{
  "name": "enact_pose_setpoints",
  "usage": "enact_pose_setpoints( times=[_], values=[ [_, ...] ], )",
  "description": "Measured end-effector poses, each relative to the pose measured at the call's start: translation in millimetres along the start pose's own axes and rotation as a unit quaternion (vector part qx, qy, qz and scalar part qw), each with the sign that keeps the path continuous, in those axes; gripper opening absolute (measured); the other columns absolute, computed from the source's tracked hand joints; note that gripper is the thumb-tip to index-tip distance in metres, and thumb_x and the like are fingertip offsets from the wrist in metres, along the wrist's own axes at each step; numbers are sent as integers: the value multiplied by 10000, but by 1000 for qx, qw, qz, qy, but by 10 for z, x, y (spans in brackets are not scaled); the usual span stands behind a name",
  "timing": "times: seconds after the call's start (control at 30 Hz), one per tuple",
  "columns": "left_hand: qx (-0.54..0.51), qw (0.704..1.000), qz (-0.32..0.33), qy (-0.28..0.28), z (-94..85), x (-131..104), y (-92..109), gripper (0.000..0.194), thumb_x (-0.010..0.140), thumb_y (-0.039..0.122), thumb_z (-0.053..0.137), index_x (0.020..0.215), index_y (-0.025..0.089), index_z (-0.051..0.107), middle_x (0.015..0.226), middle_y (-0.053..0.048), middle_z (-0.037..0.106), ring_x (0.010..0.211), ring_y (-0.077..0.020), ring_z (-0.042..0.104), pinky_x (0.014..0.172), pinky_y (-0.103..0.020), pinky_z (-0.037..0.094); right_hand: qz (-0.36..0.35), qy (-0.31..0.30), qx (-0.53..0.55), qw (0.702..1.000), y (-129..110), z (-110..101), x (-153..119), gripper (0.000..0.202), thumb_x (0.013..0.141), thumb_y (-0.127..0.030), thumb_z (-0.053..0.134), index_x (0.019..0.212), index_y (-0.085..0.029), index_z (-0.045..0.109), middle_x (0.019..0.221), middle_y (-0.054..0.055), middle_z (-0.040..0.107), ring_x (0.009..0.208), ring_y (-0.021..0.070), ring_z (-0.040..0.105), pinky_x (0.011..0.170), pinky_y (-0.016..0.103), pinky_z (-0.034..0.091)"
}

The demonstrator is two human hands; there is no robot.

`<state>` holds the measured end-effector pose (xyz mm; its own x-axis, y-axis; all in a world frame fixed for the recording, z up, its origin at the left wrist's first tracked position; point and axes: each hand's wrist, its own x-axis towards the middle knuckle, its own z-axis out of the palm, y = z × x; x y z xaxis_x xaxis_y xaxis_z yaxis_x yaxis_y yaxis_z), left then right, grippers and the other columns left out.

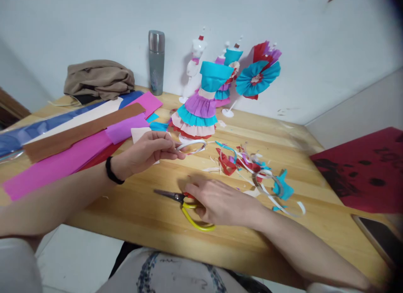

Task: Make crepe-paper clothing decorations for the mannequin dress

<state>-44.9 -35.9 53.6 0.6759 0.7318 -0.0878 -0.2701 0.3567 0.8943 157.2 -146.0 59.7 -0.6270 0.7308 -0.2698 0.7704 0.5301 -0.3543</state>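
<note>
My left hand (154, 147), with a black band at the wrist, pinches a curled white strip (200, 147) between thumb and fingers. It is held just above the table, in front of a small dress form. My right hand (217, 198) is curled over the yellow handles of a pair of scissors (189, 211). Their dark blades point left and look nearly closed; some fingers are hidden behind the hand. A layered crepe-paper dress (201, 104) in turquoise, purple and pale pink stands behind my left hand.
Paper scraps (226, 163) and a tape roll (258, 177) lie right of centre. Coloured paper sheets (69, 158) cover the left, near a brown cloth (99, 79) and a flask (156, 64). More dressed forms (258, 79) stand behind. At right are a red bag (368, 171) and a phone (376, 234).
</note>
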Motion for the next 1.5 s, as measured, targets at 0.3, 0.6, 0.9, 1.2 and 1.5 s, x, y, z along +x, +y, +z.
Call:
enact_pose_setpoints(
  times=[0.3, 0.6, 0.9, 1.2, 1.5],
  values=[
    [-23, 1000, 0, -9, 3, 0, -10, 105, 771, 141, 754, 695, 99, 695, 757, -67, 764, 780, -163, 765, 709, -152, 587, -124, -25, 410, 903, 215, -228, -124, 522, 798, -358, 698, 1266, -191, 538, 954, 37, 615, 808, 151, 572, 701, 281, 442],
    [-34, 999, 8, -5, -14, 21, -71, 112, 754, 165, 790, 732, 90, 709, 806, -66, 753, 795, -162, 756, 787, -197, 596, -27, 78, 714, 695, 102, 29, 22, 539, 855, -728, 551, 1033, -221, 510, 808, 26, 633, 682, 194, 669, 717, 371, 516],
    [-40, 999, 6, 25, -23, 38, -103, 184, 711, 194, 836, 698, 96, 681, 777, -40, 726, 766, -123, 727, 792, -189, 586, 52, 68, 716, 693, 54, 41, 0, 609, 807, -772, 575, 988, -190, 548, 733, 22, 663, 601, 192, 694, 635, 327, 514],
    [-35, 999, 12, 13, 17, 19, -96, 167, 712, 186, 835, 685, 99, 695, 741, -26, 713, 751, -123, 723, 802, -200, 583, 81, 88, 714, 690, 33, 48, 24, 645, 808, -789, 542, 1000, -174, 567, 704, 33, 668, 586, 194, 686, 595, 311, 498],
    [-30, 999, 16, 6, 12, 27, -152, 175, 704, 197, 841, 689, 103, 694, 787, -38, 726, 817, -156, 742, 879, -242, 585, 70, 103, 729, 673, 40, 55, 64, 660, 777, -793, 579, 1027, -182, 591, 674, 15, 661, 541, 191, 673, 578, 305, 514]
  ],
)
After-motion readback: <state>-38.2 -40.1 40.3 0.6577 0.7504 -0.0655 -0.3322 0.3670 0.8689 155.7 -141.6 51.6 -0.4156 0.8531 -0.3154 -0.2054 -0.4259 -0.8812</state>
